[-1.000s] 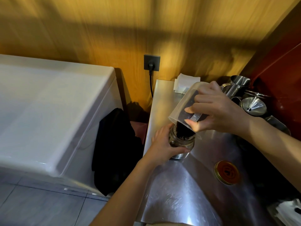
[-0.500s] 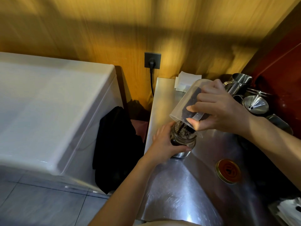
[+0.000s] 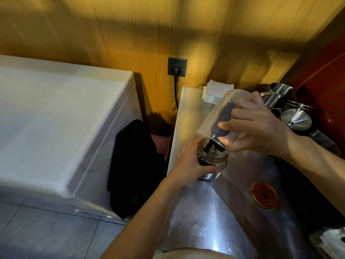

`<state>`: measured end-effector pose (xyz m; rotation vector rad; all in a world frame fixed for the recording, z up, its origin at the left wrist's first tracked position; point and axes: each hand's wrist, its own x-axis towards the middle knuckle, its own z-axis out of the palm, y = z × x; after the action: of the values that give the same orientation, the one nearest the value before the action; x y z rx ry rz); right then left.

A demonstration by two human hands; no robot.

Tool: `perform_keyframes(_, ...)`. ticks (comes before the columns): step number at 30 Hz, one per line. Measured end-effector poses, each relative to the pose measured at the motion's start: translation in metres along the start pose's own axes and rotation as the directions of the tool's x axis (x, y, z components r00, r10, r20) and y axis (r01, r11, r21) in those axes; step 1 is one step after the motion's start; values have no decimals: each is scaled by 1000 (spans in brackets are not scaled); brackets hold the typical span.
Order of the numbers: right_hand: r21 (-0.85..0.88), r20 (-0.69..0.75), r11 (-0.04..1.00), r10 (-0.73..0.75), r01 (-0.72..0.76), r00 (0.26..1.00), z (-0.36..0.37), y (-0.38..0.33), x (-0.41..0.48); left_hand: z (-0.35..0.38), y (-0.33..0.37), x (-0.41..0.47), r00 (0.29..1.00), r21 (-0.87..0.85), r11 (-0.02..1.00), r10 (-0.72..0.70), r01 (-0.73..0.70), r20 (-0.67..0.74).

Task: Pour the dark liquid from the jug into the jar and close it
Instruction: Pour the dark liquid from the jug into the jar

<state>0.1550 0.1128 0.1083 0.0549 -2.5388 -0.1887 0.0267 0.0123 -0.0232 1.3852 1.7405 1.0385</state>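
Note:
My right hand [image 3: 259, 126] grips a clear plastic jug [image 3: 217, 113], tipped steeply down to the left so its lip hangs just over the jar's mouth. A dark stream runs from the jug into the glass jar [image 3: 212, 160], which stands on the steel counter [image 3: 205, 212] and holds dark, foamy liquid nearly to its neck. My left hand [image 3: 190, 161] wraps the jar's left side. The jar's gold-rimmed red lid [image 3: 264, 195] lies flat on the counter to the right, apart from both hands.
Steel pitchers [image 3: 276, 96] and a steel funnel [image 3: 296, 118] crowd the back right corner. Folded white paper [image 3: 216, 90] lies at the counter's back edge. A white appliance [image 3: 56, 116] stands left, with dark cloth [image 3: 134, 161] in the gap. A plugged wall socket [image 3: 177, 67] sits above.
The jug has stayed tipped and pouring. Less dark liquid remains in it and the level in the jar has risen. Both hands keep their grips.

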Motion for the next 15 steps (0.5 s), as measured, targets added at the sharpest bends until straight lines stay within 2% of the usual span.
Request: perform_keyframes(15, 11, 16, 1000, 8, -8, 1000, -6, -6, 1, 2, -6, 3, 1000, 20, 1000, 8, -7, -10)
